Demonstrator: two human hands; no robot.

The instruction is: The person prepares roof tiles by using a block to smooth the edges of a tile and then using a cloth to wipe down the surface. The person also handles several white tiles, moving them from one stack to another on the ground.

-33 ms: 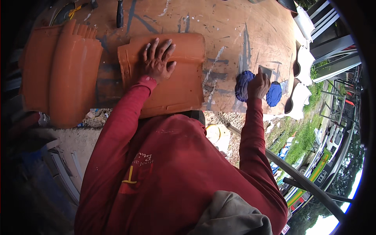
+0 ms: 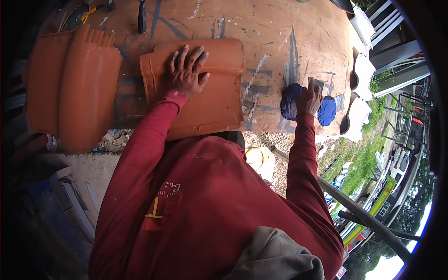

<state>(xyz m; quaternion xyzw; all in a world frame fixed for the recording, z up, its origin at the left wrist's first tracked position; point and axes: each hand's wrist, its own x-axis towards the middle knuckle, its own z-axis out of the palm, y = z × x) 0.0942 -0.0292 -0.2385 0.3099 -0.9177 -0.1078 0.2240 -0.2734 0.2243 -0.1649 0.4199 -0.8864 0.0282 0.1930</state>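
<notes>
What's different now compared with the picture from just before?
Very little: the right hand has shifted slightly, forward and a touch to the right, and the flat-bladed tool it holds looks lighter, perhaps from a change of tilt. Nothing was visibly picked up or let go. The left hand stays spread on the orange tile, and the blue mound stays put.
</notes>
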